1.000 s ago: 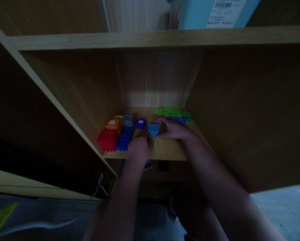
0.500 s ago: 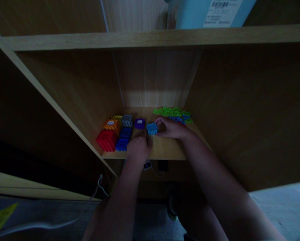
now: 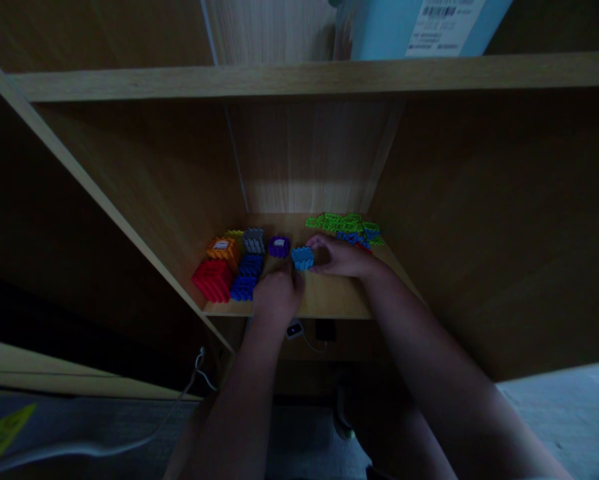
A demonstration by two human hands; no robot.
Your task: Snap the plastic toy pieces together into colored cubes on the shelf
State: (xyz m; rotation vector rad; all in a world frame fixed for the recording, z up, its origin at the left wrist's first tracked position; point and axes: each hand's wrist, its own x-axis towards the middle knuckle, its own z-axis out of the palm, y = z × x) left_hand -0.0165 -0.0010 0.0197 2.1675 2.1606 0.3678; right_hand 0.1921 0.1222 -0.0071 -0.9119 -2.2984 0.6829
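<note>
A small stack of light blue interlocking plastic pieces (image 3: 302, 258) sits on the shelf board between my hands. My right hand (image 3: 340, 257) curves around the stack's right side, thumb and fingertips at its two right corners. Below and left of it, my left hand (image 3: 278, 291) is closed with fingers curled, its fingertips close to the stack's near left edge; what they hold, if anything, is hidden. A purple stack with a white label (image 3: 279, 247) stands just behind my left hand. Dark blue stacks (image 3: 247, 275) lie to that hand's left.
Red (image 3: 213, 280), orange (image 3: 222, 249) and grey (image 3: 254, 241) stacks stand at the left. Loose green pieces (image 3: 340, 223) and blue pieces lie at the back right. An upper shelf edge (image 3: 279, 81) runs overhead, with a light blue box (image 3: 384, 30) above it.
The light blue stack has shifted and turned very slightly to the left. My hands hold nearly the same positions.
</note>
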